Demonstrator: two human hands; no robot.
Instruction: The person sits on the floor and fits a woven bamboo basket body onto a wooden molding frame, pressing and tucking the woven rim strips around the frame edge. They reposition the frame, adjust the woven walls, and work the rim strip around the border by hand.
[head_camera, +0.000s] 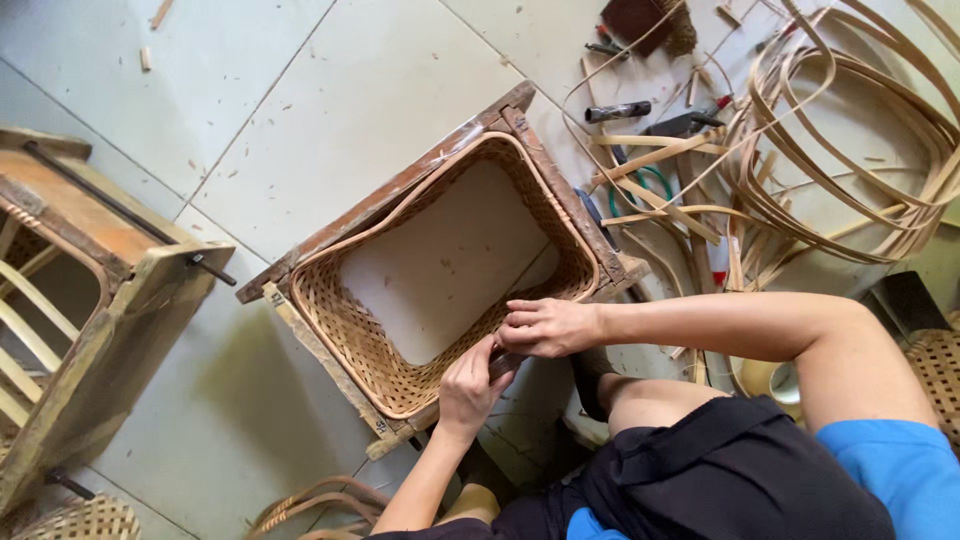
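While both hands work at the near rim of the woven basket, that basket sits inside a rough wooden frame on the pale tiled floor; basket is open-bottomed in view, floor tile showing through its middle, lattice-woven walls, smooth bent strip along the rim. Left hand comes up from below, fingers curled together and pinched on the rim strip at the basket's near-right edge; right hand reaches in from the right, knuckles up, fingers bent and pressed close on the same rim stretch, just above the left hand, the two touching or nearly so; cannot tell exactly what lies under the right fingertips. Person sits low, black shorts, blue shirt, knee just beside the frame's near corner.

Rest: a second wooden frame with slats stands at the left, well apart from the hands; a heap of loose bamboo strips and coiled hoops fills the upper right; among them a dark-handled tool, a green loop, and small red-tipped tools, too small to tell; a woven piece peeks in at bottom left; more curved strips lie near the left forearm; another woven panel at the right edge.
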